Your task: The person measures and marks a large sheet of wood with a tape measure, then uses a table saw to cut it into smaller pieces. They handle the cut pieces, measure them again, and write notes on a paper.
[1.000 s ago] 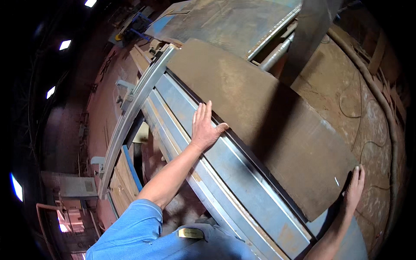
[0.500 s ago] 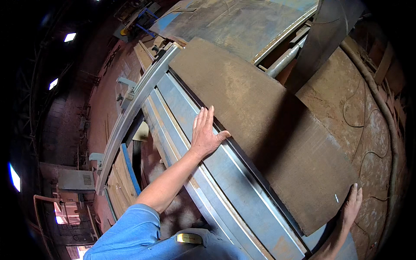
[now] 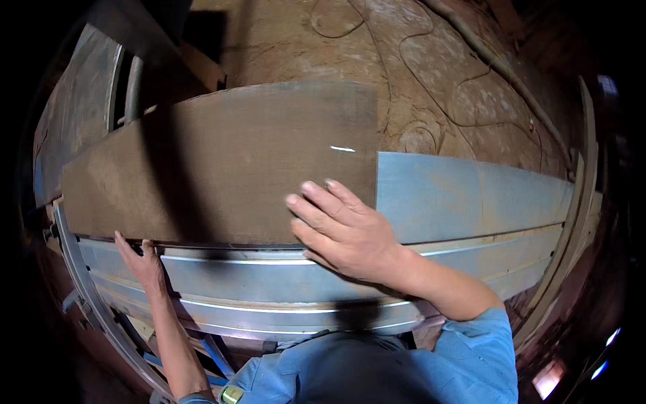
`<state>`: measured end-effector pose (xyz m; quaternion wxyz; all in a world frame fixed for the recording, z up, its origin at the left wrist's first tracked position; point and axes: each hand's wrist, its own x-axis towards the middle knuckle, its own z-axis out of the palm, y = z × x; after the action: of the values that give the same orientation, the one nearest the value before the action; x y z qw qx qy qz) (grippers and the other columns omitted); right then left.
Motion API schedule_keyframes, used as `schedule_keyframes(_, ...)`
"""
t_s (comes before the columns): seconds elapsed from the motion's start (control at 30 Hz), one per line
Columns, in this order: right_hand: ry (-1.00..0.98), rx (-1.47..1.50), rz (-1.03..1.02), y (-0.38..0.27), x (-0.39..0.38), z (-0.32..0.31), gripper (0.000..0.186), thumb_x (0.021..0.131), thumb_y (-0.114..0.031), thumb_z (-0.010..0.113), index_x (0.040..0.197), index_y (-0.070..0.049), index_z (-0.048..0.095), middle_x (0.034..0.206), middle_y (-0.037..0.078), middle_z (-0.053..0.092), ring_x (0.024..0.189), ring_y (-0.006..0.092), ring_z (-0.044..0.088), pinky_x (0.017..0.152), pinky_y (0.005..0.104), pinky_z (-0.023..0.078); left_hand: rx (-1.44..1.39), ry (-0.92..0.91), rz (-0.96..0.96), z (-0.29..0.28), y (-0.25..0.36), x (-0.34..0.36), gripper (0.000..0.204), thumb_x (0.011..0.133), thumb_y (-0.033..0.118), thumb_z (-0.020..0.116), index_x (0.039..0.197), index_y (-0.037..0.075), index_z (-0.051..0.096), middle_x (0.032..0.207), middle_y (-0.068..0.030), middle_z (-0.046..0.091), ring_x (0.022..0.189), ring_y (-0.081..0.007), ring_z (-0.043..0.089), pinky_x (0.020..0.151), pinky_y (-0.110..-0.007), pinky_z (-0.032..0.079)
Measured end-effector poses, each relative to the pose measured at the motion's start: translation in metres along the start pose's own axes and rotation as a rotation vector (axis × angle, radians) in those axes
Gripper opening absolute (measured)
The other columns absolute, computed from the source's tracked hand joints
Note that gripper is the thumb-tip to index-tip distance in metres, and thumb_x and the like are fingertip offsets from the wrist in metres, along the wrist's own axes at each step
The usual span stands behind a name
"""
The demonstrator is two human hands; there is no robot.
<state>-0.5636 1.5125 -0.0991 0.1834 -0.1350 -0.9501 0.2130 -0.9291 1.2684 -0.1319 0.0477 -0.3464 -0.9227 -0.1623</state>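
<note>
A long, pale-blue, grooved metal desk (image 3: 471, 192) carries a broad, flat, brown rectangular board (image 3: 256, 161) across its left and middle parts. The bare right hand (image 3: 346, 232) is over the board's near right corner, its fingers stretched and slightly apart; contact cannot be told. The bare left hand (image 3: 142, 264) is at the near edge, leftward, thumb and fingers apart. A short white mark (image 3: 342, 149) shows near the board's right end

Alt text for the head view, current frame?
Brown board lying on a blue-grey metal table, a person's left hand at its near edge and right hand across its near right corner. A short white mark shows beyond the right fingers.
</note>
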Motion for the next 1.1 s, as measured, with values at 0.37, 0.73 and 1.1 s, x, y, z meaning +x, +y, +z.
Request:
schedule_keyframes(0.37, 0.032, 0.007, -0.069, 0.008, -0.001, 0.005, 0.030, 0.083, -0.021, 0.056, 0.108, -0.006, 0.062, 0.132, 0.012, 0.052, 0.128, 0.0265, 0.044, 0.110, 0.0414, 0.032, 0.061, 0.037, 0.082, 0.004, -0.013, 0.004, 0.092, 0.087, 0.066, 0.044, 0.144, -0.002, 0.024, 0.151, -0.0252, 0.019, 0.141, -0.0376, 0.017, 0.114, -0.044, 0.016)
schedule_keyframes(0.73, -0.144, -0.135, -0.097, -0.006, 0.027, 0.006, 0.046, 0.070, -0.024, 0.073, 0.110, -0.006, 0.059, 0.133, 0.011, 0.052, 0.127, 0.0283, 0.045, 0.108, 0.0436, 0.033, 0.060, 0.065, -0.037, 0.014, -0.001, 0.003, 0.094, 0.080, 0.063, 0.057, 0.142, -0.002, 0.029, 0.150, -0.0235, 0.022, 0.140, -0.0354, 0.021, 0.112, -0.044, 0.020)
schedule_keyframes(1.1, -0.293, -0.231, -0.056, -0.036, 0.051, 0.015, 0.062, 0.076, -0.035, 0.069, 0.126, -0.002, 0.050, 0.144, 0.018, 0.037, 0.136, 0.0340, 0.029, 0.114, 0.0455, 0.021, 0.066, -0.053, -0.110, 0.010, 0.008, 0.012, 0.101, 0.078, 0.072, 0.050, 0.145, 0.000, 0.023, 0.153, -0.0192, 0.016, 0.143, -0.0286, 0.015, 0.115, -0.048, 0.014)
